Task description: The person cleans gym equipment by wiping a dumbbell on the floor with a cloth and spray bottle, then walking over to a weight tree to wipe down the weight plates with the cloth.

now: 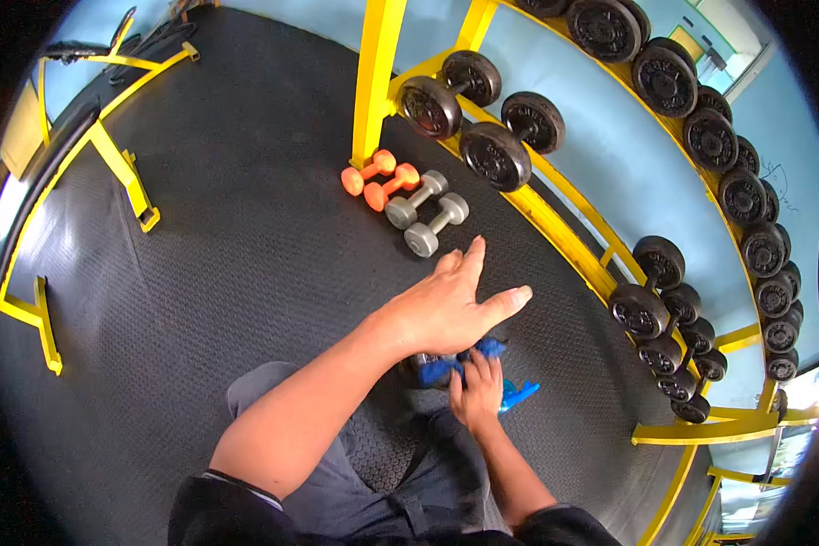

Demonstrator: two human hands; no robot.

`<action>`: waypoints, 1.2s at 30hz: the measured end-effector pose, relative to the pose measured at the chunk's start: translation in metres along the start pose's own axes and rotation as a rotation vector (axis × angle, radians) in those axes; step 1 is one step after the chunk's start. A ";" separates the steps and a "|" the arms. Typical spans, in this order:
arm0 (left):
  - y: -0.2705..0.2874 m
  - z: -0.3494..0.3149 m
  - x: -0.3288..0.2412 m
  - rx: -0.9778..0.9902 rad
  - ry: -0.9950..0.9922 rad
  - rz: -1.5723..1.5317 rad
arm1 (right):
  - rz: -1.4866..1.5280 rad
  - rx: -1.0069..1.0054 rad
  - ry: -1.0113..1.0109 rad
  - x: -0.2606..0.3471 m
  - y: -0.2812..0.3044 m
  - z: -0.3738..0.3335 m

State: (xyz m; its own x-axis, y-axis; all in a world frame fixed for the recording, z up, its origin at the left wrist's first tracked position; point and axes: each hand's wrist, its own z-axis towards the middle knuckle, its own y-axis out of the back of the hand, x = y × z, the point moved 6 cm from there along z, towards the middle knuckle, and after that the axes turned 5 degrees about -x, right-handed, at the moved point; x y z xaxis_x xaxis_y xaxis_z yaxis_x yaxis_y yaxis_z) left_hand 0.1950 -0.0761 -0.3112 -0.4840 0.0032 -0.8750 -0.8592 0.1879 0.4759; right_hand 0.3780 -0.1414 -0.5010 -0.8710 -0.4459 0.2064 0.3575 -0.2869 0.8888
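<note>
Blue is what catches my eye, a small dumbbell (439, 371) low on the floor, right in front of the kneeling or crouching figure's dark trousers (446, 469). And look, the right hand (478, 393) is down over its middle, fingers bent and loosely spread; whether they're wrapped round the handle or just resting, I can't tell from here. Tucked beside that hand, a brighter blue object (520, 395), mostly hidden, so no calling its shape. Above them reaches the left hand (450, 314), palm stretched wide, thumb well out, nothing in its grip!

Now the risk: that left forearm crosses over the work and may be masking part of it, so a finger could be pinched against the floor if the weight rolls. A loose hold could let it tip onto its neighbour, too.

Further out, two grey dumbbells (439, 223) lie beyond the left fingertips, with two orange dumbbells (391, 188) next along, near the foot of the yellow rack (376, 82). Up on its rails sit black dumbbells (494, 156); an elbow swung carelessly that way might knock a rail. Over left, a yellow-framed bench (123, 173) stands well apart.
</note>
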 end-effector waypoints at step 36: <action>-0.007 0.000 -0.017 -0.103 -0.100 0.128 | 0.719 0.488 -0.357 0.047 -0.091 0.011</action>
State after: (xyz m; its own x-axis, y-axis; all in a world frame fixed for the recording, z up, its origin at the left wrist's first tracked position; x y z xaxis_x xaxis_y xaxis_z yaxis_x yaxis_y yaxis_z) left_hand 0.2095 -0.0772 -0.2993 -0.5763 0.1194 -0.8085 -0.8064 0.0777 0.5863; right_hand 0.3008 -0.1270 -0.5680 -0.5765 -0.0684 0.8143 0.7398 0.3794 0.5556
